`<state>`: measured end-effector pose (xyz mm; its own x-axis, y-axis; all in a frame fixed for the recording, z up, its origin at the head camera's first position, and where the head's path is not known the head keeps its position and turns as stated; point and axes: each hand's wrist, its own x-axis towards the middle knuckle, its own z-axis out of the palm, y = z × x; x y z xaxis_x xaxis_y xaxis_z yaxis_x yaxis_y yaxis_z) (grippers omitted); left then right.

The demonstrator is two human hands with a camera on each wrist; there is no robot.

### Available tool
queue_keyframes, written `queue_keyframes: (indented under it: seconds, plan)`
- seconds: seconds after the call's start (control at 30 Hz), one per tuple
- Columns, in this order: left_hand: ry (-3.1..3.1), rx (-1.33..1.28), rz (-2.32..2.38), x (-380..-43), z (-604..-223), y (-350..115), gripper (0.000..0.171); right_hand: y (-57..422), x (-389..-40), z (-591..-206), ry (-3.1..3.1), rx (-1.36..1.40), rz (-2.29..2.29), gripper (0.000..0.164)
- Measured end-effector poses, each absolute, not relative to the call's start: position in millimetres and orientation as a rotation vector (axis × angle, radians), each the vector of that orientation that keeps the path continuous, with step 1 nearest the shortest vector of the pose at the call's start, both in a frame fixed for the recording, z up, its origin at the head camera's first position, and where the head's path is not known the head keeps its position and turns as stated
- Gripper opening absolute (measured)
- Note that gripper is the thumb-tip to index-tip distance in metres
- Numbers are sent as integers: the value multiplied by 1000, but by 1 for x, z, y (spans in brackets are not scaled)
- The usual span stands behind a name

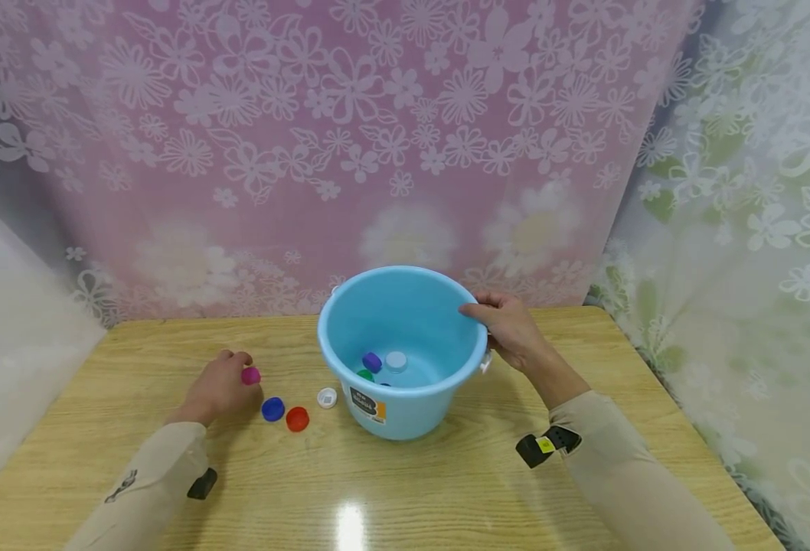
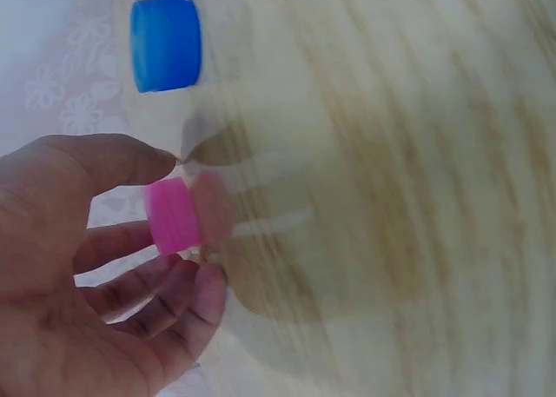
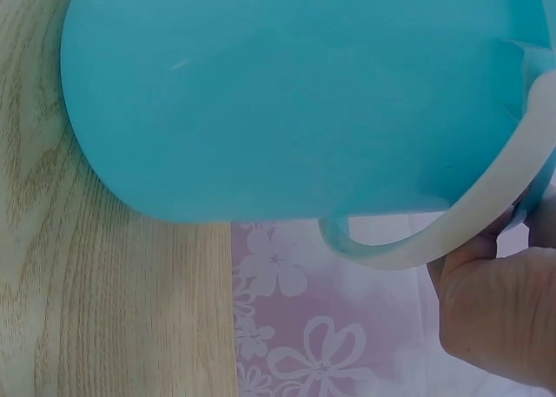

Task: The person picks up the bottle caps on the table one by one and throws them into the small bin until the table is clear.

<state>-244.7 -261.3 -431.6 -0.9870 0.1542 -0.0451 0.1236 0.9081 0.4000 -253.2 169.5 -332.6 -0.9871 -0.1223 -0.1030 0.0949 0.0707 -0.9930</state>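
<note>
A light-blue bucket (image 1: 405, 413) stands upright on the table. My right hand (image 1: 511, 329) grips its right rim, thumb over the top edge; in the right wrist view the bucket's white handle (image 3: 434, 241) passes in front of the fingers. My left hand (image 1: 219, 386) is low at the table, thumb and fingers around a small pink bottle cap (image 2: 174, 216) that sits close against the tabletop. Near this hand lie a blue cap (image 1: 272, 409), a red cap (image 1: 298, 419) and a white cap (image 1: 327, 398).
Inside the bucket lie a purple cap (image 1: 372, 362), a white cap (image 1: 396, 361) and a green cap (image 1: 365, 375), partly hidden by the front rim. The wooden table (image 1: 432, 497) ends at a pink flowered curtain (image 1: 377, 153) behind.
</note>
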Motion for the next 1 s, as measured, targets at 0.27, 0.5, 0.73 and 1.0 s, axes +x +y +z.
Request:
queue_keyframes:
  seconds: [0.27,0.5,0.73,1.0]
  plan:
    - [3021,289,637,-246,-434,-260,26,169,-254,-334,2180,-10,-2040,38]
    - [3080,311,559,-245,-435,-259,20,169,-253,-334,2181,-10,-2055,35]
    - [3107,296,545,-242,-436,-256,16,169,-254,-334,2190,-17,-2053,36]
    - [3087,273,544,-240,-438,-255,14,168,-254,-334,2247,-2,-2015,31]
